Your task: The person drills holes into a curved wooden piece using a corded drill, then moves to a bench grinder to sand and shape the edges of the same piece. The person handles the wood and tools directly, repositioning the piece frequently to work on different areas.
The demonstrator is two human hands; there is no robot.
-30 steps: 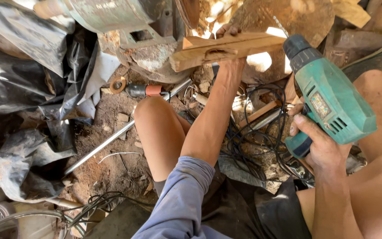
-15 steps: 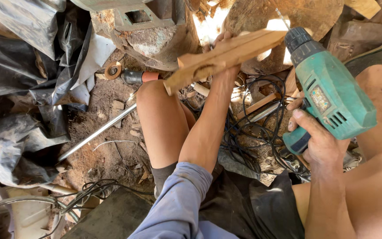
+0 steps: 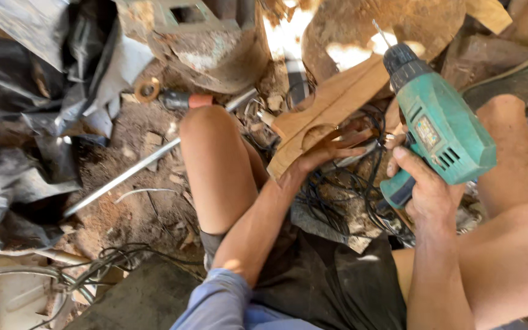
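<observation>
My right hand (image 3: 424,190) grips the handle of a green power drill (image 3: 441,125), its thin bit pointing up and away at the top. My left hand (image 3: 325,150) holds a shaped wooden piece (image 3: 328,107) with a curved cut-out, tilted from lower left to upper right between my knees. The drill sits just right of the wood, its bit apart from it. My bare knees flank both hands, and a blue sleeve covers my left upper arm.
A tangle of black cables (image 3: 331,189) lies on the dirt under my hands. A metal rod (image 3: 123,177) crosses the ground at left, near a screwdriver (image 3: 181,99) and black plastic sheeting (image 3: 25,104). A concrete block (image 3: 206,36) and wood pieces stand ahead.
My left hand has pulled the wooden piece toward me and tilted it steeper. The drill has stayed at the right, shifting slightly nearer the wood.
</observation>
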